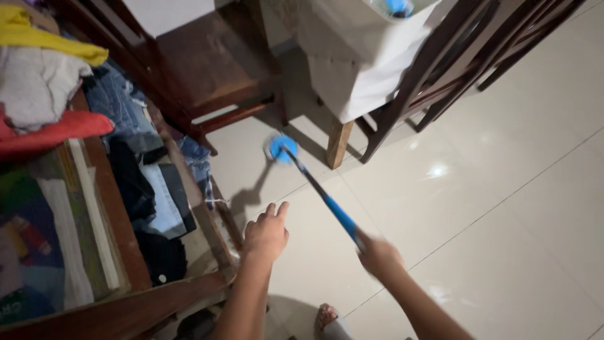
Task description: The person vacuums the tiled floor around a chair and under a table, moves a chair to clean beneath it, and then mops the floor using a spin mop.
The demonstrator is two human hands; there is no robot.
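Blue-handled mop [324, 198] (light, stiff, best gripped high on the shaft) is clasped by the right hand [377, 255]; the left hand [265, 234] is held loosely open, empty.

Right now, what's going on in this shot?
A person is working a blue mop over the pale tiled floor. The right hand grips the blue handle; its round head sits near a wooden table leg. The left hand is open and holds nothing, hovering beside a wooden rack hung with clothes.
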